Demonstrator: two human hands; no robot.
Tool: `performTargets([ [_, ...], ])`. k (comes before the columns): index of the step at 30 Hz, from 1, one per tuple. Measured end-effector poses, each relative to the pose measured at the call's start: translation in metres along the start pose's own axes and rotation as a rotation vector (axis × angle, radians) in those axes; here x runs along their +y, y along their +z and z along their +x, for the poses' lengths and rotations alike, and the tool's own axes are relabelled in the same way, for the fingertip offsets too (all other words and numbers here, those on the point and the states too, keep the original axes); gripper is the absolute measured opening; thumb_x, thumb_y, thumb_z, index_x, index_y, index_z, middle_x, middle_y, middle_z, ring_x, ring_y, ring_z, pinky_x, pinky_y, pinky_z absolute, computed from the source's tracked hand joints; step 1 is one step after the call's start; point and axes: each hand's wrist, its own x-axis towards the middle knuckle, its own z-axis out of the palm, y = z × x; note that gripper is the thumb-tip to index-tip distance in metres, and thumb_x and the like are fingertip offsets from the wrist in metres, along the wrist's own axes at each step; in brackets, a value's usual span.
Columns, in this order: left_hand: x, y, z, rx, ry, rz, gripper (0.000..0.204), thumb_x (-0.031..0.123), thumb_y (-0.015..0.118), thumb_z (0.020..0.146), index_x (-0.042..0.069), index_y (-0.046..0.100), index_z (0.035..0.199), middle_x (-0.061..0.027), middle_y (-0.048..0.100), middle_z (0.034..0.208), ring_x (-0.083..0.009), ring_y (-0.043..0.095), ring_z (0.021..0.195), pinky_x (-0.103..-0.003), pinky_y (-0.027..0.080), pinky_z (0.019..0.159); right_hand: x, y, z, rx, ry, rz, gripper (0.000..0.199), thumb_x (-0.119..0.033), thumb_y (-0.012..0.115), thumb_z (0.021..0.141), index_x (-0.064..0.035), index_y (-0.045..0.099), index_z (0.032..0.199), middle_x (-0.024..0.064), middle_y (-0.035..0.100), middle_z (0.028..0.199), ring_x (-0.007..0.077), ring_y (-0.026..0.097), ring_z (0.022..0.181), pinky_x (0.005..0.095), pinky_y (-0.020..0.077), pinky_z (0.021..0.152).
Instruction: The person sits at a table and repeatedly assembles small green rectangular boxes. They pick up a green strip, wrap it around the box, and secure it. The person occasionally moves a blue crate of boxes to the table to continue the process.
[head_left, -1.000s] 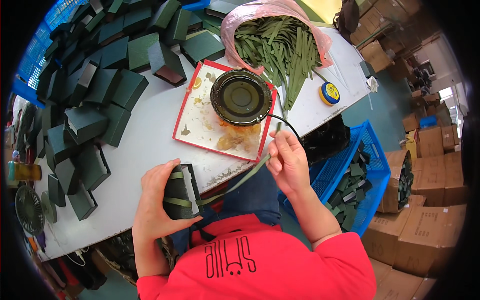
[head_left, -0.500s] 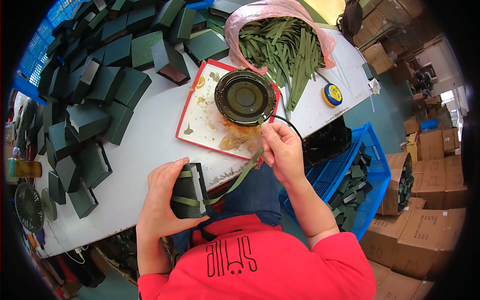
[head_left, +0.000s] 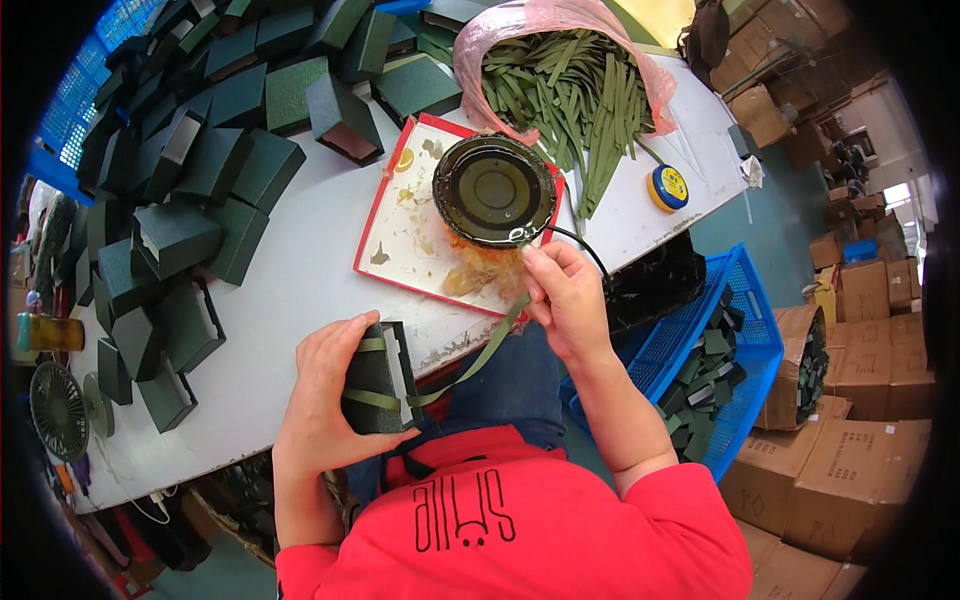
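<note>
My left hand point(head_left: 322, 392) is wrapped round a small dark green box point(head_left: 372, 378) near the table's front edge. An olive-green ribbon point(head_left: 484, 357) passes across the box and runs out to my right hand point(head_left: 566, 300). That hand pinches the ribbon's end at the near rim of a round dark pot point(head_left: 490, 192) of brownish liquid. The very tip of the ribbon is hard to make out there. Under the pot lies a white board with a red edge point(head_left: 372, 225), smeared with amber, glue-like residue.
Many dark green boxes point(head_left: 240, 240) are heaped at the left. Cut green ribbons point(head_left: 565, 90) spill from a pink plastic bag point(head_left: 655, 90). A tape measure point(head_left: 667, 188) lies to the right; a blue crate point(head_left: 745, 330) of green pieces stands below. A small fan point(head_left: 60, 410) sits far left.
The ribbon's end has shifted slightly at the pot's rim, with less of it showing above my right fingers. Both hands keep their holds; the whole view has moved a little.
</note>
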Motion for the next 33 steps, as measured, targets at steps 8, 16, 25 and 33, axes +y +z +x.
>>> performTargets([
  [8,0.006,-0.006,0.006,-0.067,-0.041,-0.041,0.106,0.027,0.094,0.055,0.006,0.045,0.146,-0.0153,0.055,0.139,-0.0366,0.048,0.129,-0.045,0.036,0.11,-0.008,0.01,-0.042,-0.152,0.059,-0.075,0.015,-0.016,0.067,0.099,-0.0036,0.06,0.093,-0.0036,0.056,0.069,0.0017,0.042,0.05,0.0203,0.0311,0.045],
  [16,0.002,-0.004,0.011,-0.094,0.145,-0.166,0.104,0.026,0.092,0.057,0.006,0.043,0.147,-0.0116,0.054,0.146,-0.0338,0.049,0.131,-0.046,0.035,0.11,-0.006,0.037,-0.053,-0.457,0.291,-0.226,0.015,-0.016,0.07,0.098,-0.0024,0.064,0.096,-0.0066,0.062,0.081,-0.0016,0.052,0.07,0.0174,0.0402,0.059],
  [25,0.004,-0.004,0.013,-0.101,0.159,-0.173,0.104,0.025,0.091,0.057,0.006,0.043,0.148,-0.0128,0.055,0.145,-0.0329,0.051,0.131,-0.046,0.035,0.11,0.003,0.042,-0.043,-0.502,0.292,-0.273,0.018,-0.017,0.071,0.097,-0.0022,0.063,0.092,-0.0045,0.064,0.078,-0.0003,0.055,0.069,0.0189,0.0428,0.059],
  [33,0.012,-0.006,0.016,-0.138,0.186,-0.11,0.095,0.023,0.088,0.059,0.007,0.049,0.144,-0.0113,0.058,0.14,-0.0318,0.053,0.127,-0.049,0.035,0.107,0.01,0.038,-0.041,-0.54,0.178,-0.53,0.023,-0.019,0.069,0.097,-0.0016,0.062,0.084,-0.0014,0.063,0.072,0.0024,0.055,0.065,0.0226,0.044,0.058],
])
